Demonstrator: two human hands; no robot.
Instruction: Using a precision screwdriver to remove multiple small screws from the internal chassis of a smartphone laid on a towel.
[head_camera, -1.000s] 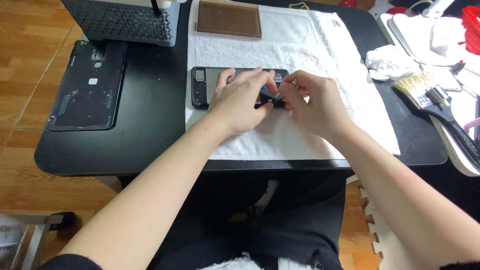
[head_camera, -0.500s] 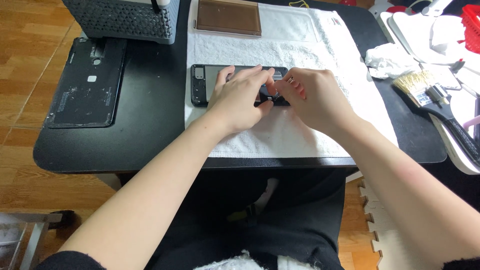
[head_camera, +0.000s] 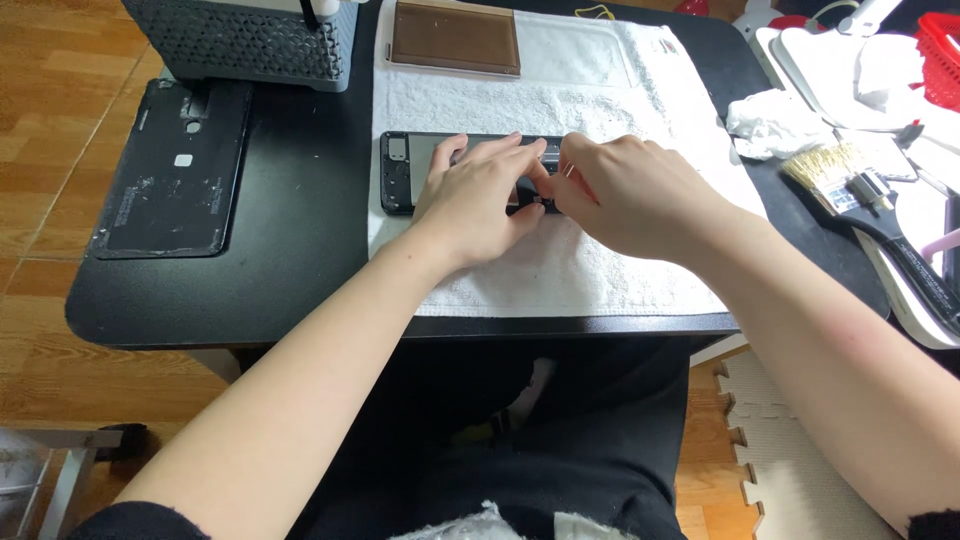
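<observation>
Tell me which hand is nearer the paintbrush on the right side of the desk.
Right. The right hand rests on the white towel, on the side toward the paintbrush; the left hand lies farther away, over the opened black device.

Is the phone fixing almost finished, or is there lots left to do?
Probably midway. Done: the phone lies opened on the white towel, and its back cover is set aside to the left. In hand: the left hand steadies the phone while the right hand pinches a thin metal tool at its middle. Left: the cover is not back on, and the brush lies unused.
</observation>
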